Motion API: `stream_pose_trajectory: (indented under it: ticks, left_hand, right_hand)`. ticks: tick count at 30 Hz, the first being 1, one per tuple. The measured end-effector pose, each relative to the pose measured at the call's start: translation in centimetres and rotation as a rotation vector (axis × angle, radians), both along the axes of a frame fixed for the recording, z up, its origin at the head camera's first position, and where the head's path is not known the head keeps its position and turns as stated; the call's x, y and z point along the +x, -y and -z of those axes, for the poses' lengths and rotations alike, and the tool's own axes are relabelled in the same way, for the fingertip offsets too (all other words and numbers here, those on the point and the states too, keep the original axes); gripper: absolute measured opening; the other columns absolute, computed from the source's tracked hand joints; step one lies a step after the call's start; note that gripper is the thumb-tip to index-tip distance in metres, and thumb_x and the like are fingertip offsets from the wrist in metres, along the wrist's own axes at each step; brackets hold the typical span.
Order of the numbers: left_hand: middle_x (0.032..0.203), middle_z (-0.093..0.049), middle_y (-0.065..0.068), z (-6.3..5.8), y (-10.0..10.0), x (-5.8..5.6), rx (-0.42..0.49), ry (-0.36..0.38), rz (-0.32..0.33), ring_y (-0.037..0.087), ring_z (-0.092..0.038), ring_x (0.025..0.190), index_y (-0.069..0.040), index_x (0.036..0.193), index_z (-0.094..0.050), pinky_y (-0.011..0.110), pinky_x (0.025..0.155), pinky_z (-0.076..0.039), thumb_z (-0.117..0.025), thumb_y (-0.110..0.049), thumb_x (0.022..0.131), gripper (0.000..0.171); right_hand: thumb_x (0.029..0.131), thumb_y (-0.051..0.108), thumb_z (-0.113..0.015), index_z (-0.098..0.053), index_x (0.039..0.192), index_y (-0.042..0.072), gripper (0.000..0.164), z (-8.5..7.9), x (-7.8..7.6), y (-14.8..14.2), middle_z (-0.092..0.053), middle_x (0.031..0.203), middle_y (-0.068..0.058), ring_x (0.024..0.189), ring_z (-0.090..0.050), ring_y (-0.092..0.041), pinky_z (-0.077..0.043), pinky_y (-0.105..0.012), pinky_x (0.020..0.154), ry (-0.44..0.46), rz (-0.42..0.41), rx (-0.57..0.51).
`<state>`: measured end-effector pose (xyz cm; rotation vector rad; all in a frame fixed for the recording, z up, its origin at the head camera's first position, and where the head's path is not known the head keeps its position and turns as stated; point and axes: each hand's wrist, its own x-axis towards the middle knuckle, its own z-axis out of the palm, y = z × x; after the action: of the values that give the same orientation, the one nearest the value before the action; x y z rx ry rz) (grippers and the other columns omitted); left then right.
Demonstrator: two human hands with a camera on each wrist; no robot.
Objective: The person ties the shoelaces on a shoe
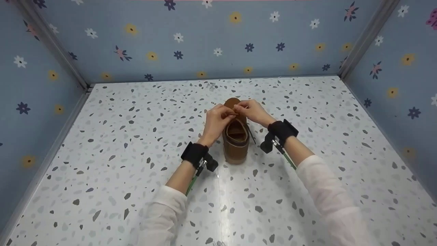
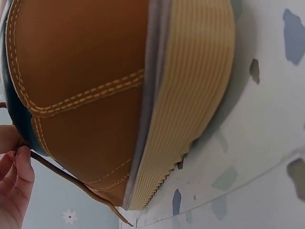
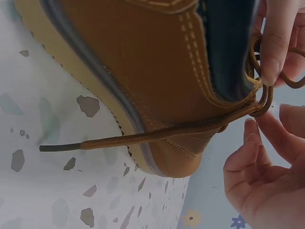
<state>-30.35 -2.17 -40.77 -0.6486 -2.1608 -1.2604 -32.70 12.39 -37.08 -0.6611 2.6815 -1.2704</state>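
A brown leather lace-up shoe (image 1: 236, 150) with a pale ribbed sole (image 2: 200, 71) stands upright between both hands, its toe pointing away. Over its front, my left hand (image 1: 216, 121) pinches the brown shoelace between thumb and fingers; a lace loop (image 3: 295, 83) sticks out beside these fingers. Opposite it, my right hand (image 1: 252, 111) holds the lace at the knot with curled fingertips (image 3: 252, 126). One loose lace end (image 3: 109, 141) hangs along the shoe's right side, another lace end (image 2: 90, 192) along its left. The dark blue collar lining (image 3: 231, 47) shows at the opening.
The shoe stands on a white speckled tabletop (image 1: 136, 164). Blue flowered panels (image 1: 205, 37) enclose the back and both sides. Each wrist wears a black strap (image 1: 195, 154) with a small camera and a green cable.
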Motion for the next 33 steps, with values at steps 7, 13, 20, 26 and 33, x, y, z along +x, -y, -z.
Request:
stream_pose_trajectory:
  ticks: [7, 13, 20, 26, 33]
  left_hand:
    - [0.065, -0.046, -0.004, -0.1, 0.0, 0.1, -0.012, -0.010, 0.003, 0.006, -0.042, 0.057, -0.011, 0.066, -0.057, 0.016, 0.050, -0.033, -0.057, -0.015, 0.061, 0.006]
    - [0.075, -0.040, -0.009, 3.3, -0.2, -2.5, -0.036, -0.045, -0.114, 0.005, -0.040, 0.064, -0.022, 0.070, -0.056, 0.019, 0.054, -0.031, -0.053, -0.029, 0.063, 0.010]
    - [0.072, -0.034, -0.013, 8.5, -0.3, -7.2, 0.038, -0.160, -0.250, 0.004, -0.035, 0.058, -0.032, 0.070, -0.051, 0.020, 0.049, -0.027, -0.050, -0.037, 0.063, 0.009]
    - [0.067, -0.041, -0.017, 9.2, 0.0, -7.5, 0.086, -0.180, -0.224, 0.000, -0.038, 0.053, -0.031, 0.073, -0.049, 0.018, 0.045, -0.029, -0.049, -0.034, 0.065, 0.008]
    - [0.066, -0.044, -0.017, 9.5, 0.3, -7.4, 0.110, -0.110, -0.190, 0.000, -0.039, 0.052, -0.028, 0.071, -0.048, 0.019, 0.045, -0.030, -0.049, -0.033, 0.065, 0.008]
  right_hand:
    - [0.071, 0.030, -0.045, -0.055, 0.074, 0.009, 0.024, 0.5, -0.2, 0.1, -0.049, 0.069, -0.002, 0.059, -0.041, -0.013, -0.032, -0.023, 0.049, 0.043, -0.015, -0.010]
    - [0.069, 0.031, -0.046, -0.053, 0.072, 0.007, 0.025, 0.7, -0.2, 0.2, -0.048, 0.067, -0.005, 0.054, -0.040, -0.012, -0.032, -0.022, 0.046, 0.071, 0.030, -0.038]
    - [0.073, 0.030, -0.039, -0.049, 0.076, 0.003, 0.029, 0.4, 0.1, 0.1, -0.044, 0.065, -0.011, 0.043, -0.034, -0.014, -0.028, -0.023, 0.040, 0.097, 0.101, -0.059]
    - [0.075, 0.030, -0.036, -0.044, 0.079, -0.003, 0.034, -0.2, 0.7, -0.3, -0.040, 0.063, -0.012, 0.043, -0.033, -0.013, -0.026, -0.024, 0.039, 0.166, 0.109, -0.118]
    - [0.070, 0.032, -0.043, -0.044, 0.076, 0.001, 0.032, 1.8, -0.8, -1.3, -0.044, 0.067, -0.012, 0.054, -0.041, -0.021, -0.033, -0.028, 0.043, 0.166, 0.166, -0.228]
